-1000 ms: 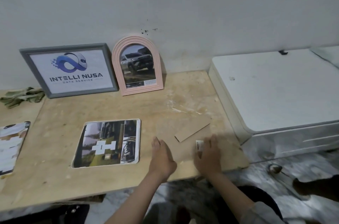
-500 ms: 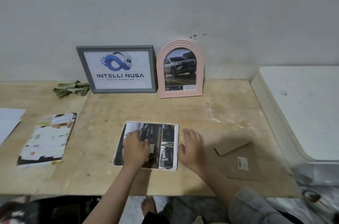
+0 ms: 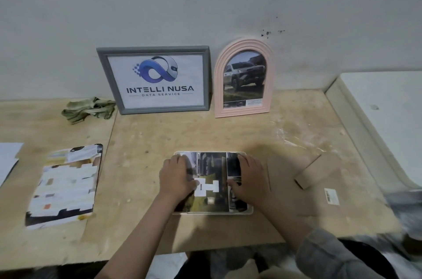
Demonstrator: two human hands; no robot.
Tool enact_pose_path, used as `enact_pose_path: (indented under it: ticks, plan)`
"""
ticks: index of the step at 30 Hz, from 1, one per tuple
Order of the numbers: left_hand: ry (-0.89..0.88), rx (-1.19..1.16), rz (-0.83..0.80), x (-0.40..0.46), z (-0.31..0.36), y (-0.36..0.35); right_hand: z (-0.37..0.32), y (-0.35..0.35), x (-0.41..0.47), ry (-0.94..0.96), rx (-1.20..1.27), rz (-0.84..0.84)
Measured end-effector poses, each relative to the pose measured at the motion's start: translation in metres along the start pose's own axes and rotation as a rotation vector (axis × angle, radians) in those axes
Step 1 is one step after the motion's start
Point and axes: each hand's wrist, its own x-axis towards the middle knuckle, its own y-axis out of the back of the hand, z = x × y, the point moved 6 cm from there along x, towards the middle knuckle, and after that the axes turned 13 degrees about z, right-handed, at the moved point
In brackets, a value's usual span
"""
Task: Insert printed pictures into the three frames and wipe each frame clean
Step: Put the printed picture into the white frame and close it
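A white rounded frame (image 3: pixel 249 211) lies flat near the table's front edge, with a printed picture (image 3: pixel 211 175) of dark car photos on top of it. My left hand (image 3: pixel 175 175) presses flat on the picture's left side. My right hand (image 3: pixel 250 179) presses flat on its right side. A grey frame (image 3: pixel 155 78) with a logo print leans on the wall. Beside it stands a pink arched frame (image 3: pixel 244 78) with a car picture. A crumpled green cloth (image 3: pixel 88 109) lies left of the grey frame.
A brown cardboard backing (image 3: pixel 319 189) with a folded stand and a barcode sticker lies right of my hands. Another printed sheet (image 3: pixel 65 185) and a white paper (image 3: pixel 8 159) lie at the left. A white appliance (image 3: pixel 386 123) borders the wooden table (image 3: pixel 205 132) on the right.
Both hands moved left from the cardboard backing onto the picture on the white frame. My view shifted left with them. The right hand went from beside the picture to resting on it.
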Motion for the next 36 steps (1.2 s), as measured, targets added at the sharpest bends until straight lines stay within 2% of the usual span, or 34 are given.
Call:
enact_pose_path:
  ticks: [9, 13, 16, 18, 21, 25, 31, 36]
  plan:
    - [0.021, 0.025, -0.005, 0.002, -0.004, -0.003, -0.015, 0.010, -0.009, -0.114, 0.254, 0.124]
    - [0.069, -0.027, -0.012, 0.000, -0.005, -0.001, -0.005, 0.020, -0.015, -0.413, 0.485, 0.218]
    - [0.097, -0.068, -0.018, -0.003, -0.008, -0.001, 0.007, 0.017, -0.022, -0.720, 0.682, 0.133]
    - [0.108, -0.095, -0.016, -0.007, -0.008, 0.000, 0.010, 0.015, -0.025, -0.823, 0.765, 0.042]
    - [0.151, -0.238, 0.005, -0.012, -0.007, 0.003, 0.014, 0.013, -0.024, -0.783, 0.733, -0.036]
    - [0.222, -0.419, 0.113, -0.016, -0.017, 0.006, 0.025, 0.019, -0.015, -0.736, 0.677, 0.052]
    - [0.587, -0.708, 0.183, -0.036, -0.036, 0.019, 0.016, 0.031, 0.007, -0.688, 0.723, 0.030]
    - [0.793, -0.800, 0.301, -0.051, -0.083, 0.041, -0.042, 0.011, 0.029, -0.585, 0.825, -0.046]
